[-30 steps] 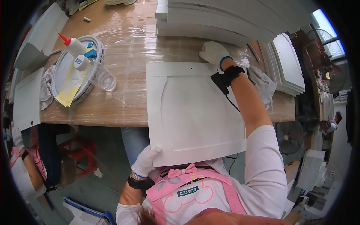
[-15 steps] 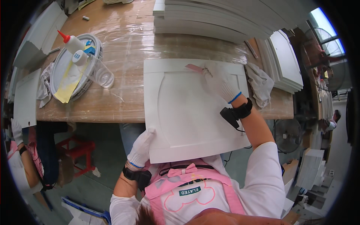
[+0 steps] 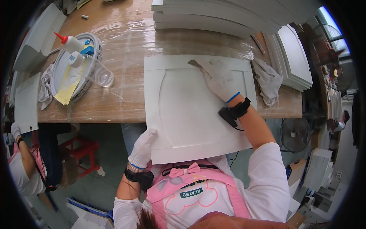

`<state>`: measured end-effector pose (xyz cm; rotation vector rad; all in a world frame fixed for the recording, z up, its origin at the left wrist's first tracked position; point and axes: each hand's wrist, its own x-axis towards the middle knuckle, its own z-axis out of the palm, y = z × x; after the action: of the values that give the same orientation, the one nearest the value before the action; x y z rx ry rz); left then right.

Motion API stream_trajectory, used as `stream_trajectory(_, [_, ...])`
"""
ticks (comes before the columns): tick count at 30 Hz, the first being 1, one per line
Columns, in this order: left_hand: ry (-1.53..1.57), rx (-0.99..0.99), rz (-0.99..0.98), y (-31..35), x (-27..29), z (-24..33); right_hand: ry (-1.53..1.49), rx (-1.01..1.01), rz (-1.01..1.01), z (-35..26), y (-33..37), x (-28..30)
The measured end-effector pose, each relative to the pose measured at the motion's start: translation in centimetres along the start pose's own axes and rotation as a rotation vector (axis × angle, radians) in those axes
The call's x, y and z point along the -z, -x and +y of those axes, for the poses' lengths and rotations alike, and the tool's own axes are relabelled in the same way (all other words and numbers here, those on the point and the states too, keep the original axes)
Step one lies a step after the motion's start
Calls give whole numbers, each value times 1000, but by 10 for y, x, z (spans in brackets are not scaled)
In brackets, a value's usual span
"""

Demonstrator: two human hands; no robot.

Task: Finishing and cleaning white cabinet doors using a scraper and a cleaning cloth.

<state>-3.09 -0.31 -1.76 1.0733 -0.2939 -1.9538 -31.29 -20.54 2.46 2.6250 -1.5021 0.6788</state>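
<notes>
A white cabinet door panel (image 3: 198, 107) with a raised frame lies in front of me, its near end past the table edge and close to my apron. My left hand (image 3: 142, 149), in a white knit glove, grips the panel's left edge near its lower corner, thumb on top and fingers hidden beneath. Near the far edge of the panel, my right hand (image 3: 219, 76), also gloved, is closed on a small strip of sandpaper (image 3: 194, 63). The strip sticks out to the left of the fingers, against the panel's top rail.
A round white lid (image 3: 61, 68) carries a red-tipped glue bottle (image 3: 72, 44), a clear cup (image 3: 103, 76) and yellow paper. White boards (image 3: 206, 19) are stacked at the back, more panels (image 3: 293, 57) at right beside a rag (image 3: 267, 82). A co-worker's gloved hand (image 3: 15, 131) shows far left.
My right hand has moved a little left and away from me with the sandpaper, which turned from its pink side to a grey one. My left hand keeps its grip.
</notes>
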Motion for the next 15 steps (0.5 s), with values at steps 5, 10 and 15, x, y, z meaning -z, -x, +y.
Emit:
stream_trajectory(5, [-11,-16,3,-3,3,-3,-64,-1,-3,3,1,3])
stream_trajectory(10, [9,-19,0,-2,1,-2,-89,-3,-50,9,2,0])
stream_trajectory(15, [-50,-7,-13,-1,1,-1,-49,-52,-87,5,0,1])
